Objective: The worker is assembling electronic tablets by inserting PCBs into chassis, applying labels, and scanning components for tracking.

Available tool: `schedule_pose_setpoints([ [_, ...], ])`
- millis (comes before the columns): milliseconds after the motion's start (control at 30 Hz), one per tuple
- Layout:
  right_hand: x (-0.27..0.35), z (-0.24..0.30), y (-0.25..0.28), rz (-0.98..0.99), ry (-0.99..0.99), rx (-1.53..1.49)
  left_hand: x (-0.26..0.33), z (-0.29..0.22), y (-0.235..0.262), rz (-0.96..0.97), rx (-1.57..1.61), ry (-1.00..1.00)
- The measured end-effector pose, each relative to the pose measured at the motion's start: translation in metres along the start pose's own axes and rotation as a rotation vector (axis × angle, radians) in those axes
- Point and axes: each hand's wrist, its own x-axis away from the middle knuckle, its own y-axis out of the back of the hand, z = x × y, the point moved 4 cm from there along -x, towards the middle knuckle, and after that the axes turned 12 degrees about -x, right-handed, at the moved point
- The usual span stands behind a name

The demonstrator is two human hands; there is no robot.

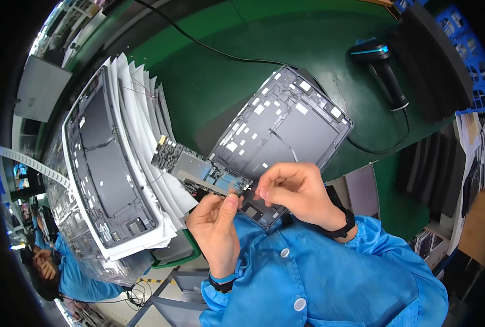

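My left hand (216,226) is closed on the near end of a long, dark circuit board (192,168), thumb on top. The board is tilted, with silver shielding and a blue patch on it. Close to that end, my right hand (299,192) pinches a thin wire (252,189) between thumb and forefinger; its tip is too small to make out clearly. Beneath and beyond both hands lies a grey tablet back housing (313,128), its inside facing up, dotted with white pads. The hands and the board cover its near left part.
To the left stands a stack of similar housings (98,158) interleaved with white sheets (144,92). A black handheld scanner (384,76) rests on the green table (215,32) at the far right, trailing its cable. Dark foam pads (427,65) line the right side. Another person's blue sleeve (87,275) shows lower left.
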Motion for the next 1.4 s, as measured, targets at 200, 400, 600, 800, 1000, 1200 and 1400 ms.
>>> schedule_pose_setpoints([
  [200, 0.000, 0.006, -0.008, -0.009, 0.136, 0.045, 0.005, -0.003, -0.004, -0.036, 0.014, -0.031],
  [400, -0.004, 0.012, -0.012, -0.007, 0.183, 0.118, 0.004, -0.011, -0.010, -0.060, 0.011, -0.046],
  [600, -0.004, 0.017, -0.014, 0.046, 0.308, 0.251, 0.005, -0.008, -0.019, -0.068, -0.001, -0.074],
  [800, -0.004, 0.018, -0.012, 0.035, 0.382, 0.249, 0.006, -0.008, -0.020, -0.059, 0.013, -0.098],
  [1000, -0.004, 0.011, -0.007, -0.008, 0.413, 0.154, 0.005, -0.009, -0.024, -0.062, 0.009, -0.115],
  [1200, -0.005, 0.010, -0.006, -0.054, 0.475, 0.200, 0.005, -0.009, -0.024, -0.090, -0.035, -0.128],
  [1400, -0.006, 0.013, -0.005, -0.079, 0.525, 0.337, 0.005, -0.015, -0.021, -0.104, -0.164, -0.126],
])
